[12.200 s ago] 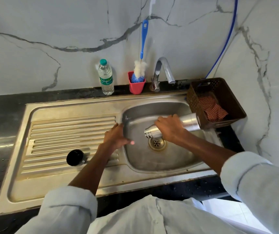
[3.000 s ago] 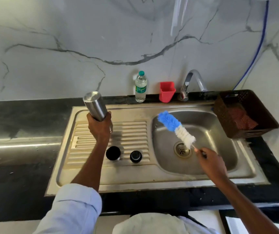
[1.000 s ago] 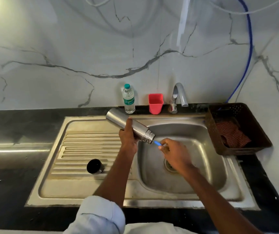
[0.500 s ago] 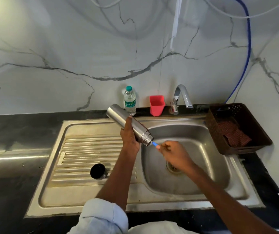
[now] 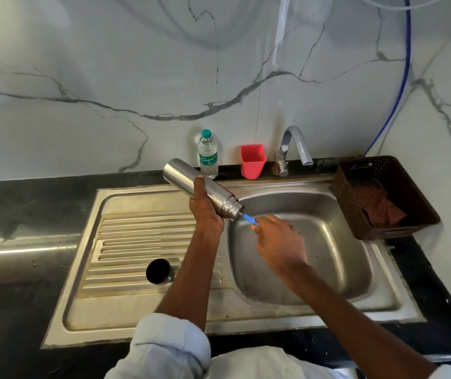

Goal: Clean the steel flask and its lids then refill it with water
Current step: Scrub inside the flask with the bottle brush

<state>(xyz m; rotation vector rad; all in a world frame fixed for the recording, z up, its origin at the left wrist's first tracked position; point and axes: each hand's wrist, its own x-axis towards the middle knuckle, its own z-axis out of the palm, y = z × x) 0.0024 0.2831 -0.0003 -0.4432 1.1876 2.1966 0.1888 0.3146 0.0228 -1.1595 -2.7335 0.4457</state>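
1. Steel flask (image 5: 202,193) is tilted over the sink (image 5: 355,302) edge, mouth toward the basin, gripped round by the left hand (image 5: 205,212).
2. Right hand (image 5: 279,242) pinches the blue brush handle (image 5: 249,219) sticking out of its mouth.
3. Black lid (image 5: 158,271) sits on the drainboard, well apart.
4. Water bottle (image 5: 208,154), red cup (image 5: 252,160), tap (image 5: 294,147) line the back; brown basket (image 5: 350,203) hugs the right rim.

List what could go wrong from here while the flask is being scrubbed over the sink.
1. The left hand grips the steel flask at mid-body, tilted mouth-down over the sink; if wet, it may slip and drop into the basin.
2. The right hand holds only the end of the blue brush handle, which could slip or flick water out.
3. The black lid sits loose on the ribbed drainboard near the left forearm, which might knock it.
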